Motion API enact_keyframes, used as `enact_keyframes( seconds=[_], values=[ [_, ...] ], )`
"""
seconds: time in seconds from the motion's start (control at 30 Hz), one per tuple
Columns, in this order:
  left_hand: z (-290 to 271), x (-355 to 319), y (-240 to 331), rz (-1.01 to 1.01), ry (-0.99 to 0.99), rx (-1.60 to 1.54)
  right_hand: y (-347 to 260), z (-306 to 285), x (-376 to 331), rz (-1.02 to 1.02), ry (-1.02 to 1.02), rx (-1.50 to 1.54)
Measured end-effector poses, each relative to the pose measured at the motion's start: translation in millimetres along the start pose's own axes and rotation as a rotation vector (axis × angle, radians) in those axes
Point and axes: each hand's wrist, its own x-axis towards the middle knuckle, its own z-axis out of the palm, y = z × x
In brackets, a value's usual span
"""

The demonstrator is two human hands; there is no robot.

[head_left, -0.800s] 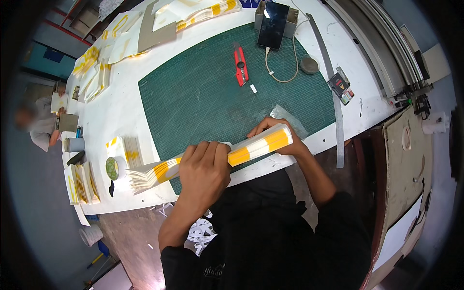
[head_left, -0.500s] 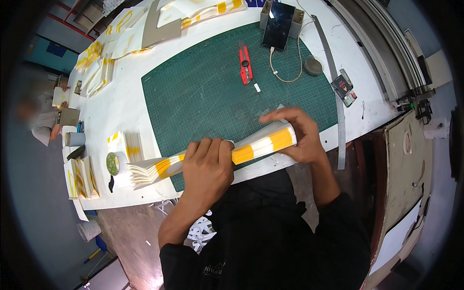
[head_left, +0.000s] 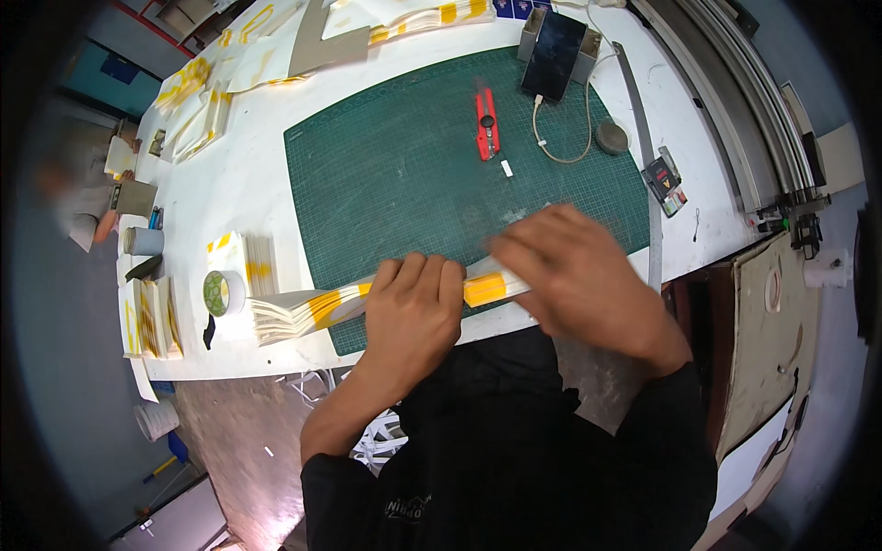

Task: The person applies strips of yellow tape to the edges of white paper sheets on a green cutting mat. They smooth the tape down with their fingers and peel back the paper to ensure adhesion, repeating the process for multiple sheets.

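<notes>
A stack of folded white and yellow paper sheets (head_left: 333, 308) lies slantwise along the near edge of the green cutting mat (head_left: 386, 174). My left hand (head_left: 413, 308) is closed over its middle, knuckles up. At the stack's right end my right hand (head_left: 579, 285) covers the paper, its fingers bent and smeared by motion, so its grip is unclear. The left end shows fanned, layered edges. Beyond my hands, a red box cutter (head_left: 487, 127) rests on the mat, with a small white piece (head_left: 506, 169) near it.
A tape roll (head_left: 223, 292) and more folded sheets (head_left: 259, 262) stand left of the mat. A tablet (head_left: 555, 55) with a cable leans at the back, near a round grey object (head_left: 611, 138). A steel ruler (head_left: 643, 138) lies at right. Another person (head_left: 83, 197) is at far left.
My right hand has moved from cupping the stack's right end to lying over its top. My left hand still holds the middle. The whole view has shifted slightly.
</notes>
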Motion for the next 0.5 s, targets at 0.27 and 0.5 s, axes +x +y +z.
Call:
enact_keyframes(
  seconds=[0.27,0.5],
  values=[
    [-2.8,0.2,-4.8,0.023,-0.022,0.008,-10.1,7.4,18.9,0.06,-0.348,0.052],
    [-63.9,-57.8,-61.7,-0.318,-0.254,0.059,-10.6,2.8,21.0,0.126,-0.43,0.082]
  ],
)
